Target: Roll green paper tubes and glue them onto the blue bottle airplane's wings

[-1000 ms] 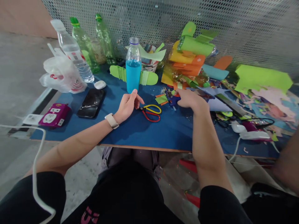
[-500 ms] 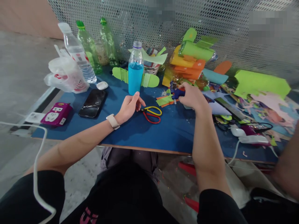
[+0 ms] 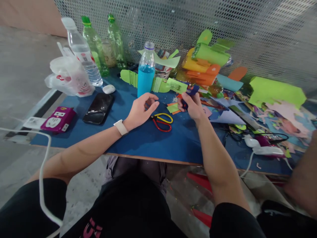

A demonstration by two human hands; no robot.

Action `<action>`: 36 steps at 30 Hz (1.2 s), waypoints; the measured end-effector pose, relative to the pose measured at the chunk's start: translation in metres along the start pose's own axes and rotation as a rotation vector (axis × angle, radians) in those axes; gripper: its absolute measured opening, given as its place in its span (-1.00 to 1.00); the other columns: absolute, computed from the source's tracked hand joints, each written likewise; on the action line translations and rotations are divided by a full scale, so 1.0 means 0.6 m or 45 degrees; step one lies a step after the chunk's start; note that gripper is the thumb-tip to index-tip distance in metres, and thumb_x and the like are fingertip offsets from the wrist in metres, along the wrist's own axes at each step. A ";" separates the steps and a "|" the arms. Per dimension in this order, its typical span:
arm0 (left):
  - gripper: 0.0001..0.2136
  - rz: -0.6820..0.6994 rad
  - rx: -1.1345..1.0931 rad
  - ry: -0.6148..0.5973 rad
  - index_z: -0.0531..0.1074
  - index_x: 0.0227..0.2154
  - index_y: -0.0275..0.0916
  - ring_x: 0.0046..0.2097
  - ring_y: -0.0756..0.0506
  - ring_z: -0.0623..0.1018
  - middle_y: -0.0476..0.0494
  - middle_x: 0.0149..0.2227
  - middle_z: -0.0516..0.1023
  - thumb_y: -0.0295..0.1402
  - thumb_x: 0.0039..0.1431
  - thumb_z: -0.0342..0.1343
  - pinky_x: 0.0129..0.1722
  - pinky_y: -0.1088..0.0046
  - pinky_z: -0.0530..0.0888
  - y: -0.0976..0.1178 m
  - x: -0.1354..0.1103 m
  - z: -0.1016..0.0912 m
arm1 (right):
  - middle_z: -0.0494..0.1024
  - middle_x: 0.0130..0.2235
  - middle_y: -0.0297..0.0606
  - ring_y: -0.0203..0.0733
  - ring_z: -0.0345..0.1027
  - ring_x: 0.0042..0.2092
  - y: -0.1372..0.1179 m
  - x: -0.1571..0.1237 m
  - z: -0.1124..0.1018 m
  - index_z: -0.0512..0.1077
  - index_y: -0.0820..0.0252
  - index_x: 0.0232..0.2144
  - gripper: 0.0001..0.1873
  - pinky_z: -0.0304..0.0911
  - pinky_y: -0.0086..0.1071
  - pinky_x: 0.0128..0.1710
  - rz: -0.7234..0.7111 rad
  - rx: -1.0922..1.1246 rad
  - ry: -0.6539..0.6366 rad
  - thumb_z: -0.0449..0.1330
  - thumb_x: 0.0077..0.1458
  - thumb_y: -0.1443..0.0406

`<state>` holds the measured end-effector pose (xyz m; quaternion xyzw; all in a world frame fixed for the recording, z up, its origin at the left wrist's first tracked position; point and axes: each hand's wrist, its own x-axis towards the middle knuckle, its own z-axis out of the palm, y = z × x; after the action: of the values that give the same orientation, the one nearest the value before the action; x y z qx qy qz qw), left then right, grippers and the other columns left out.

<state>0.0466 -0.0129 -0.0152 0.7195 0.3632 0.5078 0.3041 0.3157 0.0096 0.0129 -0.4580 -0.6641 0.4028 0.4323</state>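
My right hand point(image 3: 194, 107) is closed around a dark blue tool point(image 3: 192, 90), raised over the table. Its exact kind I cannot make out. A pale green paper strip point(image 3: 176, 85) sticks out to the left of the tool; whether it is gripped there is unclear. My left hand point(image 3: 143, 110) hovers with curved fingers apart, holding nothing. Just behind it stands an uncapped bottle of blue liquid point(image 3: 145, 79). Scissors with one yellow and one red handle point(image 3: 162, 122) lie between my hands. Behind the bottle is a folded green paper piece point(image 3: 128, 78).
At left are a phone point(image 3: 98, 108), a white earbud case point(image 3: 109, 89), a purple power adapter point(image 3: 58, 119), a plastic bag point(image 3: 70, 77) and bottles point(image 3: 86, 59). Paper-covered bottles point(image 3: 210, 54) and paper scraps point(image 3: 287, 115) crowd the right. Another person's arm point(image 3: 302, 175) is at far right.
My right hand has lifted the blue tool and turned it, drawing back toward me. The green strip now shows beside the tool. My left hand has moved slightly right, its fingers curving.
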 end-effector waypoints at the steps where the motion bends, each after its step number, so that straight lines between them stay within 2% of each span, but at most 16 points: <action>1: -0.72 0.102 0.130 0.056 0.58 0.00 -0.19 -0.16 -0.15 0.65 -0.20 -0.15 0.65 -0.07 0.54 0.23 -0.12 0.31 0.61 0.000 0.002 -0.008 | 0.28 -0.49 -0.44 -0.28 0.12 -0.53 0.002 -0.002 0.012 0.23 -0.01 -0.37 -0.24 0.15 -0.32 -0.52 -0.011 0.080 -0.036 0.31 0.17 -0.47; 4: -0.66 0.331 0.482 0.182 0.59 0.08 -0.15 0.15 -0.34 0.63 -0.29 0.06 0.66 0.01 0.56 0.21 0.25 -0.04 0.53 -0.006 0.010 -0.036 | 0.26 -0.53 -0.49 -0.35 0.10 -0.59 0.004 -0.009 0.050 0.28 0.01 -0.35 -0.27 0.06 -0.37 -0.57 -0.069 0.230 -0.149 0.31 0.24 -0.43; 6: -0.65 0.410 0.610 0.187 0.61 0.10 -0.09 0.26 -0.41 0.58 -0.30 0.16 0.65 0.04 0.58 0.19 0.34 -0.20 0.43 -0.012 0.016 -0.054 | 0.27 -0.54 -0.49 -0.38 0.12 -0.63 0.001 -0.015 0.074 0.32 0.04 -0.37 -0.32 0.03 -0.37 -0.60 -0.123 0.275 -0.195 0.28 0.34 -0.37; 9: -0.67 0.491 0.665 0.163 0.65 0.09 -0.02 0.36 -0.41 0.52 -0.23 0.23 0.64 0.07 0.59 0.18 0.41 -0.29 0.33 -0.020 0.024 -0.070 | 0.26 -0.55 -0.50 -0.39 0.14 -0.65 -0.004 -0.025 0.102 0.40 0.07 -0.33 -0.36 0.01 -0.37 -0.62 -0.157 0.324 -0.207 0.25 0.41 -0.32; 12: -0.68 0.495 0.635 0.170 0.68 0.04 0.02 0.39 -0.37 0.49 -0.15 0.26 0.64 0.09 0.59 0.18 0.44 -0.31 0.28 -0.022 0.028 -0.075 | 0.24 -0.55 -0.53 -0.39 0.09 -0.66 -0.008 -0.032 0.117 0.46 0.07 -0.24 -0.36 0.00 -0.38 -0.64 -0.128 0.363 -0.193 0.24 0.39 -0.35; 16: -0.71 0.432 0.616 0.189 0.68 -0.01 0.03 0.40 -0.38 0.50 -0.14 0.24 0.66 0.07 0.57 0.21 0.45 -0.32 0.30 -0.013 0.029 -0.075 | 0.24 -0.55 -0.56 -0.40 0.04 -0.66 -0.011 -0.035 0.125 0.44 0.04 -0.18 -0.31 0.02 -0.38 -0.64 -0.073 0.377 -0.181 0.25 0.31 -0.42; 22: -0.76 0.596 0.755 0.244 0.71 -0.09 0.04 0.28 -0.34 0.56 -0.13 0.18 0.72 -0.04 0.61 0.19 0.35 -0.29 0.39 0.001 0.026 -0.081 | 0.21 -0.57 -0.58 -0.40 0.04 -0.68 -0.010 -0.033 0.127 0.44 0.05 -0.19 -0.29 -0.03 -0.37 -0.65 -0.057 0.421 -0.178 0.26 0.29 -0.43; 26: -0.73 0.501 0.675 0.231 0.71 -0.07 0.00 0.33 -0.36 0.52 -0.12 0.20 0.69 0.01 0.59 0.21 0.39 -0.29 0.38 0.000 0.024 -0.079 | 0.23 -0.56 -0.56 -0.40 0.04 -0.66 -0.010 -0.033 0.127 0.39 0.03 -0.26 -0.28 -0.01 -0.36 -0.64 -0.058 0.367 -0.166 0.23 0.29 -0.46; 30: -0.76 0.375 0.553 0.282 0.73 -0.14 0.03 0.36 -0.43 0.50 -0.14 0.20 0.68 0.01 0.54 0.26 0.42 -0.31 0.36 -0.001 0.022 -0.073 | 0.22 -0.57 -0.56 -0.40 0.07 -0.67 -0.012 -0.032 0.128 0.31 0.02 -0.33 -0.27 -0.01 -0.37 -0.64 -0.067 0.368 -0.170 0.24 0.28 -0.46; 36: -0.79 0.393 0.590 0.292 0.74 -0.13 0.07 0.36 -0.45 0.52 -0.18 0.20 0.68 -0.02 0.54 0.27 0.41 -0.29 0.32 -0.015 0.025 -0.072 | 0.25 -0.56 -0.56 -0.38 0.09 -0.67 -0.015 -0.029 0.128 0.40 0.02 -0.25 -0.30 0.05 -0.36 -0.64 -0.059 0.364 -0.178 0.28 0.27 -0.43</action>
<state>0.0066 0.0074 -0.0021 0.7545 0.3878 0.5294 0.0079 0.2447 -0.0198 -0.0056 -0.3474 -0.6389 0.5139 0.4550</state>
